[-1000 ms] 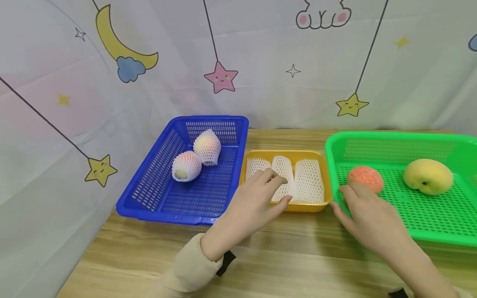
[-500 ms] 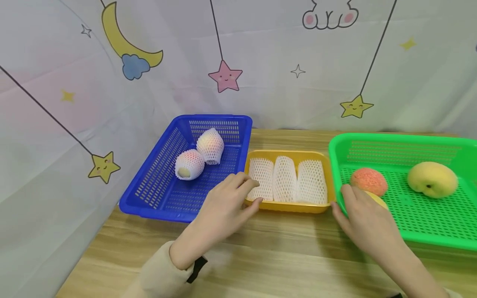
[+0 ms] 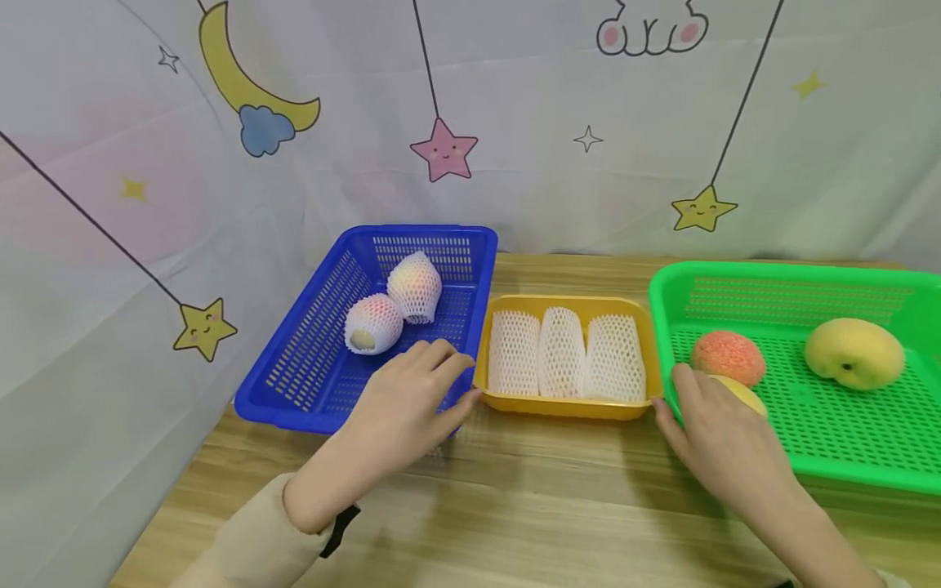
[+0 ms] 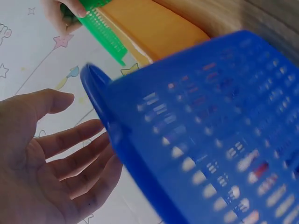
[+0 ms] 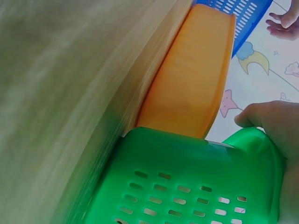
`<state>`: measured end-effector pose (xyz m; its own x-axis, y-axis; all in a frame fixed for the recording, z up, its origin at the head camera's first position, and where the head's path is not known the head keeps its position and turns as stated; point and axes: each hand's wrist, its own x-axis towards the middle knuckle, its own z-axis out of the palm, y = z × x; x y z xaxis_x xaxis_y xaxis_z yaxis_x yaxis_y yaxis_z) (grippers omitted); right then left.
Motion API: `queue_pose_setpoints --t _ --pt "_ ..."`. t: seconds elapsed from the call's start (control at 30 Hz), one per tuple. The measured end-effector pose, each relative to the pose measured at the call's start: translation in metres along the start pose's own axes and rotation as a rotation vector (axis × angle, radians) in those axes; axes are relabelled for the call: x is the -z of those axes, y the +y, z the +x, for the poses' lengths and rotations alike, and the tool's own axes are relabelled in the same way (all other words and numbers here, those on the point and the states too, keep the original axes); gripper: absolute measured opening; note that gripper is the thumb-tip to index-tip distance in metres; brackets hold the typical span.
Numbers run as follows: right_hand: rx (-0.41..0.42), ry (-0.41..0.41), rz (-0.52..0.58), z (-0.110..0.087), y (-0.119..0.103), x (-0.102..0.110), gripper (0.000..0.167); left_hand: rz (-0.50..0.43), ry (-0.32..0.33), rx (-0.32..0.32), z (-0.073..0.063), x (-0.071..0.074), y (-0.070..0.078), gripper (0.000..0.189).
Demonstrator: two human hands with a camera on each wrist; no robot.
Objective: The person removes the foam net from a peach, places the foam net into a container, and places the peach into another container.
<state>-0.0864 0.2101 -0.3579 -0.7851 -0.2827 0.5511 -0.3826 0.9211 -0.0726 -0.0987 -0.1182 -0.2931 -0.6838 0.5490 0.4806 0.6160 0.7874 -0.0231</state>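
Note:
My left hand [image 3: 412, 400], fingers spread and relaxed, hovers over the front right corner of the blue basket [image 3: 294, 420] and holds nothing. In the left wrist view its fingertips show beside the basket rim. My right hand [image 3: 724, 433] grips the left rim of the green basket [image 3: 831, 465], thumb outside and fingers inside. Beside those fingers lie a rough pink-red fruit [image 3: 728, 357] and a yellow fruit [image 3: 741, 394], partly hidden by the hand. A larger yellow fruit [image 3: 855, 353] sits farther right in the same basket.
Between the baskets stands a yellow tray [image 3: 569, 406] with white foam net sleeves [image 3: 562, 351] side by side. Two fruits in foam nets [image 3: 373, 324] lie in the blue basket. All stand on a wooden table [image 3: 551, 506] before a printed curtain [image 3: 529, 188].
My left hand has moved left, from over the foam sleeves to the blue basket's front right corner. My right hand stays at the green rim, and more of the yellow fruit beside it shows.

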Motion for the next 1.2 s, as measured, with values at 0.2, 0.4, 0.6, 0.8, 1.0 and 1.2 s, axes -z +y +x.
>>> queue_pose_setpoints --t 0.2,0.4,0.6,0.8,1.0,1.2 --pt "0.024 0.012 -0.02 -0.001 0.002 -0.001 0.023 0.005 -0.057 0.032 -0.002 0.016 -0.015 0.026" --pt "0.042 0.03 -0.034 -0.002 0.001 -0.002 0.022 0.013 -0.132 0.106 0.001 0.036 -0.033 0.026" --pt "0.06 0.034 -0.044 0.0 0.002 -0.002 0.022 -0.004 -0.205 0.149 0.013 0.051 -0.048 0.021" --pt "0.047 0.021 -0.04 -0.001 0.001 -0.002 0.023 -0.05 -0.322 0.21 0.024 0.05 -0.061 0.022" --pt "0.062 0.034 -0.05 0.0 0.002 -0.002 0.021 -0.015 -0.41 0.223 0.031 0.042 -0.075 0.022" --pt "0.048 0.025 -0.047 -0.002 0.002 -0.002 0.022 0.052 -0.491 0.221 0.042 0.034 -0.093 0.03"
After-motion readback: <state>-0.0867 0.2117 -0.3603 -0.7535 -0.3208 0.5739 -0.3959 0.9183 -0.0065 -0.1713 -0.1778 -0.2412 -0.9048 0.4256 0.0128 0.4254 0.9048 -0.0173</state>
